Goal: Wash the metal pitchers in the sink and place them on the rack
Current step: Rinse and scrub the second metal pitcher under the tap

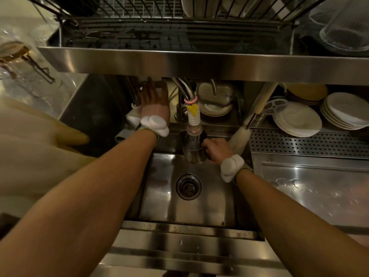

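Observation:
A small metal pitcher [193,147] is held upright under the tap nozzle [193,118] at the back of the steel sink [159,192]. My right hand [217,149] grips it by the handle on its right side. My left hand [154,100] reaches under the shelf to the left of the tap, fingers spread, near the tap handle; whether it touches anything I cannot tell. The dish rack [175,31] stands on the steel shelf above the sink.
The steel shelf edge [199,64] overhangs the sink's back. Stacks of white plates [299,120] and a bottle brush [239,134] lie right of the tap on a perforated tray [309,144]. Glass containers [343,29] stand top right. The drain [188,186] is mid-sink.

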{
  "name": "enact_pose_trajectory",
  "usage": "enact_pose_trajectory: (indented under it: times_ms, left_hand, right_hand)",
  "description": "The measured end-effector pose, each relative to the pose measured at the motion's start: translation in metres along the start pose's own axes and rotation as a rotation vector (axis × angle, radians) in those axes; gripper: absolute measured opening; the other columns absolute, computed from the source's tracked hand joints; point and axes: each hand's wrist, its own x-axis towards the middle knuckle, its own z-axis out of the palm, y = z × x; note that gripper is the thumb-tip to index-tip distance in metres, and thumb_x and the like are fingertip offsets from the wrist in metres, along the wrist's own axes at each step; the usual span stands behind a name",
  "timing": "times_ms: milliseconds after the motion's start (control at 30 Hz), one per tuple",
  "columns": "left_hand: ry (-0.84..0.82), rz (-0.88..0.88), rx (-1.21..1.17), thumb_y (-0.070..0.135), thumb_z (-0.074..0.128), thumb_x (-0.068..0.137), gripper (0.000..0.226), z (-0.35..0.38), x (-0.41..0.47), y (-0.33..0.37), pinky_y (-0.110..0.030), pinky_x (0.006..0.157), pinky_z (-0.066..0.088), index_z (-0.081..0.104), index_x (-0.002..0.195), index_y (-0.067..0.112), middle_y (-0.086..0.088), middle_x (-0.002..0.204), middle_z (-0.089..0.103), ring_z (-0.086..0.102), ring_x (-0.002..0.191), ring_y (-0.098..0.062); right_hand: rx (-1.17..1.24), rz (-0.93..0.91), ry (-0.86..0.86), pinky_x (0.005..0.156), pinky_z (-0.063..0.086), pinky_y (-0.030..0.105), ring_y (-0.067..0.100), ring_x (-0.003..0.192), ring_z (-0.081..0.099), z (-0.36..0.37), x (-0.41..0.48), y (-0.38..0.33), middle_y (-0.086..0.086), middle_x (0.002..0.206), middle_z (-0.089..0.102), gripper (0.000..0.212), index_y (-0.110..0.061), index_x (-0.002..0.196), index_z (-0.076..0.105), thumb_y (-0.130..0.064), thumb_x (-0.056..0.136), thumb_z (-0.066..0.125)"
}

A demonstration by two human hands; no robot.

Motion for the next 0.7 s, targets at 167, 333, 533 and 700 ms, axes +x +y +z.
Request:
enact_pose_trajectory:
  times_ms: [167,333,533,700]
  left_hand:
    - [-0.004,0.072,-0.170,0.008,0.048,0.087,0.066,0.005,-0.054,0.000,-0.047,0.114,0.026,0.026,0.149,0.009,-0.028,0.147,0.029,0.031,0.135,-0.044]
    - [-0.197,-0.007,-0.386,0.009,0.047,0.093,0.039,0.017,-0.100,-0.007,-0.041,0.100,0.041,0.053,0.131,0.005,-0.022,0.135,0.049,0.051,0.122,-0.041]
    - [-0.416,-0.066,-0.445,0.016,0.048,0.096,0.034,0.035,-0.109,-0.013,-0.036,0.104,0.042,0.061,0.126,0.013,-0.013,0.133,0.060,0.053,0.125,-0.033]
    - [-0.421,-0.073,-0.462,0.021,0.050,0.093,0.030,0.039,-0.118,-0.011,-0.036,0.102,0.045,0.066,0.119,0.017,-0.012,0.128,0.063,0.055,0.122,-0.033]
  right_hand:
    - [-0.037,0.006,-0.065,0.062,0.048,0.035,0.025,0.065,0.056,0.000,-0.011,0.009,0.010,0.071,0.057,0.028,-0.007,0.076,0.062,-0.030,0.089,0.052]
    - [-0.012,0.000,-0.014,0.064,0.038,0.036,0.024,0.065,0.049,0.000,-0.011,0.013,0.009,0.064,0.051,0.031,-0.014,0.061,0.053,-0.032,0.086,0.053]
    - [-0.011,0.032,-0.039,0.057,0.046,0.031,0.021,0.064,0.053,-0.006,-0.014,0.020,0.004,0.065,0.052,0.029,-0.011,0.067,0.054,-0.029,0.090,0.051]
    - [-0.034,-0.013,-0.025,0.065,0.039,0.033,0.023,0.066,0.048,0.004,-0.010,0.017,0.009,0.068,0.051,0.029,-0.012,0.066,0.051,-0.029,0.089,0.050]
